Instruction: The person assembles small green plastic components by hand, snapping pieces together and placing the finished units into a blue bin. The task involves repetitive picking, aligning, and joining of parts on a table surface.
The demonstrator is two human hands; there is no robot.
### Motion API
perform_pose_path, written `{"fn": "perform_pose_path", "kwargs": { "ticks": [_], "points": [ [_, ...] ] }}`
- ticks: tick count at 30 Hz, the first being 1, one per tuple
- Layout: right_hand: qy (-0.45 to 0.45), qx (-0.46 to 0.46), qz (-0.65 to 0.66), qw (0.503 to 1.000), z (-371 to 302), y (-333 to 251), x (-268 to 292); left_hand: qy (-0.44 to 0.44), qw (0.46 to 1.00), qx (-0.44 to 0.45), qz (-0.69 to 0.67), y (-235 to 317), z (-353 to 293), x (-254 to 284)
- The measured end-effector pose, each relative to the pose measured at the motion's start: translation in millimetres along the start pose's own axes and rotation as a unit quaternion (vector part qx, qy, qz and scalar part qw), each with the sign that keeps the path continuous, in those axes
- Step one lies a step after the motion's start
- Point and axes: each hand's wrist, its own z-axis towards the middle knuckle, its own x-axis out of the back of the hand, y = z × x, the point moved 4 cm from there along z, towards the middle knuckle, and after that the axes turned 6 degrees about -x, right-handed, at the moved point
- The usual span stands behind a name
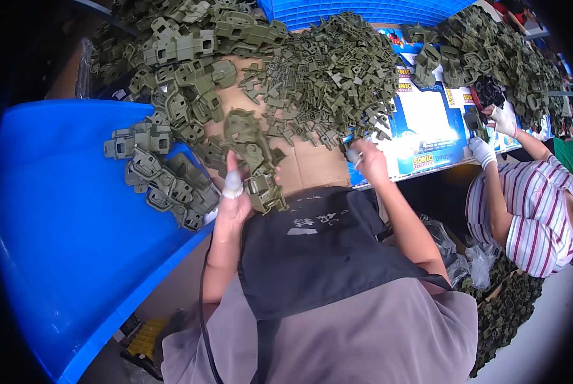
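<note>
My left hand is closed round the side of an olive-green plastic toy vehicle body, which stands tilted near the table's front edge. White tape covers a fingertip. To the right, my right hand is raised with its fingers pinched on a small green plastic part, mostly hidden by the fingertips. Beyond both hands spreads a heap of small olive-green plastic parts. Larger green vehicle shells are piled behind and left of my left hand.
A big blue bin borders the table at left, with several shells overhanging its rim. A blue crate stands at the back. Printed blue-and-white cardboard covers the table's right part. A co-worker in a striped shirt handles parts at right.
</note>
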Motion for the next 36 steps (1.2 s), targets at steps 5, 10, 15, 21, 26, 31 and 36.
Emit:
{"fn": "perform_pose_path", "kwargs": {
  "ticks": [5, 10, 15, 21, 26, 31, 36],
  "points": [
    [-0.056, -0.082, -0.149, 0.984, -10, -4, -49, 0.113, 0.993, 0.032, 0.015, -16, 13, -1],
    [-0.021, -0.021, 0.037, 0.999, 0, -24, -3, 0.098, 0.990, -0.026, 0.096, -6, 13, 5],
    [-0.083, 0.013, 0.277, 0.957, 17, -124, 76, 0.037, 0.976, 0.001, 0.217, 3, 15, -25],
    [-0.097, 0.149, 0.118, 0.977, 37, -161, 88, -0.078, 0.952, -0.001, 0.295, 12, 17, -58],
    [-0.148, 0.173, 0.008, 0.974, 40, -165, 85, -0.089, 0.947, 0.038, 0.306, 19, 17, -69],
    [-0.258, 0.069, 0.211, 0.940, 51, -147, 76, -0.133, 0.936, 0.019, 0.326, 17, 19, -66],
    [-0.153, 0.224, 0.152, 0.950, 44, -155, 77, -0.123, 0.921, -0.003, 0.370, 14, 19, -59]
  ]
}}
